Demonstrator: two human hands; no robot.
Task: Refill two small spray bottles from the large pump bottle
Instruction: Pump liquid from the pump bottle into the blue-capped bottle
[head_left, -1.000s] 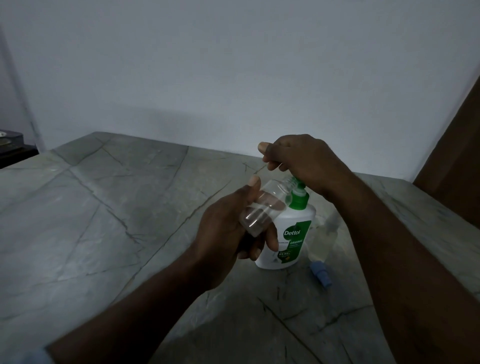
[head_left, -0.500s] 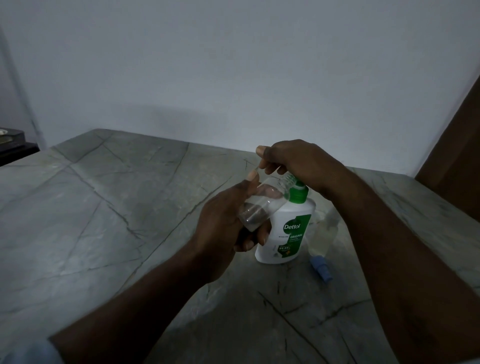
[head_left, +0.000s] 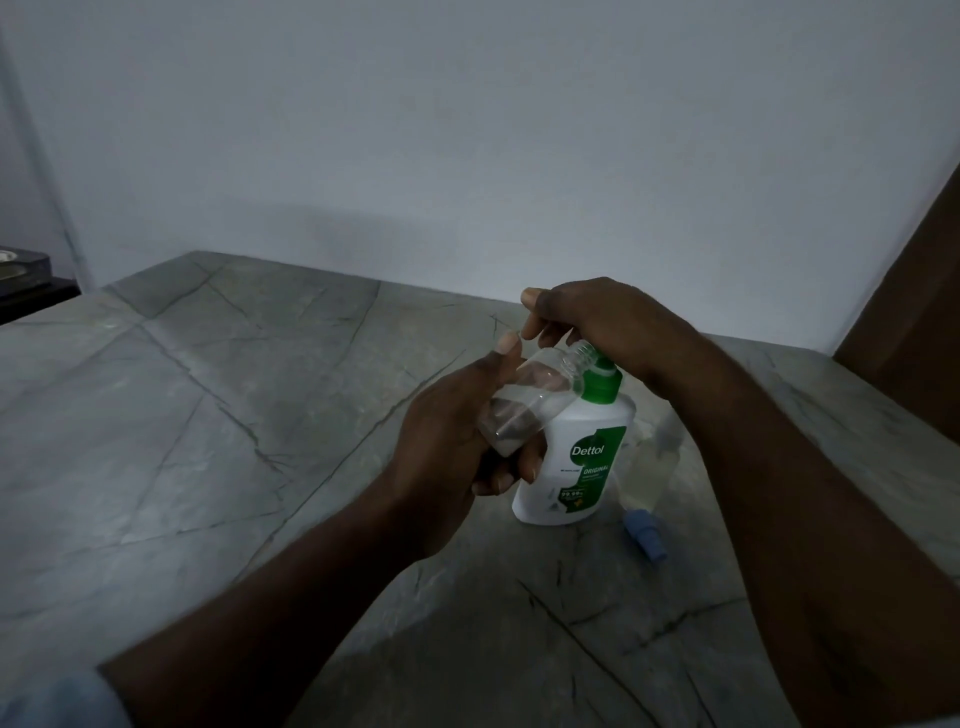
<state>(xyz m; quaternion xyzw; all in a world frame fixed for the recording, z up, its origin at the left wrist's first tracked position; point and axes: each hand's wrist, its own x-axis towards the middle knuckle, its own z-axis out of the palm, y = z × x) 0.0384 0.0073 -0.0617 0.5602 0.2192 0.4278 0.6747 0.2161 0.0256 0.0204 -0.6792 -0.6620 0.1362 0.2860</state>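
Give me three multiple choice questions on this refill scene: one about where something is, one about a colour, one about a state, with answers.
1. Where does the blue spray cap lie?
A. On the table, right of the pump bottle
B. Screwed onto a bottle
C. On the floor

2. What colour is the pump bottle's collar?
A. Blue
B. Green
C. Red

3. How is the small clear bottle in the left hand?
A. Capped and upright
B. Uncapped, tilted towards the pump
C. Lying flat on the table

Answers:
1 A, the cap lies on the stone by the pump bottle's base.
2 B, green shows just below the right hand, which is on the pump.
3 B, its bare threaded neck slants up to the pump.
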